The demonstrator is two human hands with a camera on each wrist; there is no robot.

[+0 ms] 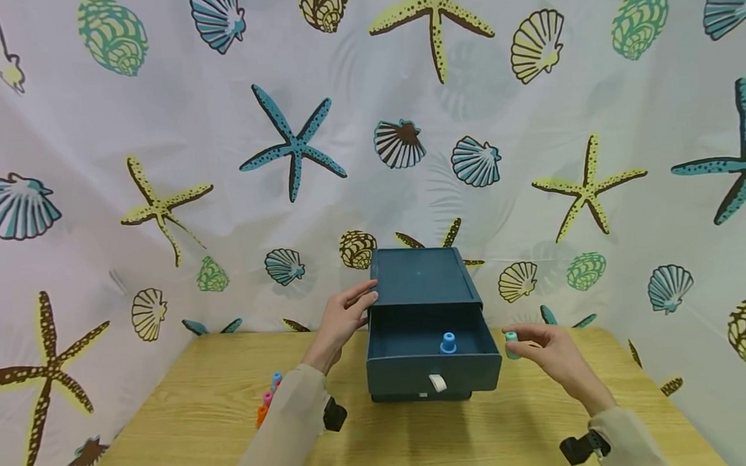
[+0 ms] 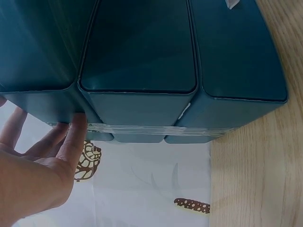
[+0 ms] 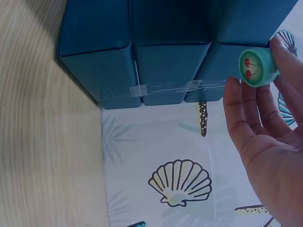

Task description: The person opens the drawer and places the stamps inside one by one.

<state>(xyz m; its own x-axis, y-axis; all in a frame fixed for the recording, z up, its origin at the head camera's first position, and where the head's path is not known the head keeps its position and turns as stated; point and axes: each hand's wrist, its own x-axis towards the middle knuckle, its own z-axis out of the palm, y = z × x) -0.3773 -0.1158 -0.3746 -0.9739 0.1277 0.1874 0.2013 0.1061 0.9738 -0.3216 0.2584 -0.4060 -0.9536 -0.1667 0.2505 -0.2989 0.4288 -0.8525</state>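
Note:
A dark teal drawer box (image 1: 421, 276) stands on the table, its top drawer (image 1: 396, 377) pulled out. Inside that drawer sits a small blue stamp (image 1: 448, 343). My left hand (image 1: 342, 324) rests against the box's left side with fingers extended; the left wrist view has its fingertips (image 2: 75, 124) on the side wall. Just right of the open drawer, my right hand (image 1: 558, 359) pinches a small green stamp (image 3: 256, 67) between thumb and fingers. Two red cherries with a curved line mark the stamp's round end face in the right wrist view.
Several small stamps, among them a pink one (image 1: 268, 398) and an orange one (image 1: 261, 413), stand on the wooden table (image 1: 186, 412) at left, partly behind the left sleeve. A white pull tab (image 1: 438, 382) sticks out from the drawer front. A shell-patterned curtain (image 1: 359, 205) hangs behind.

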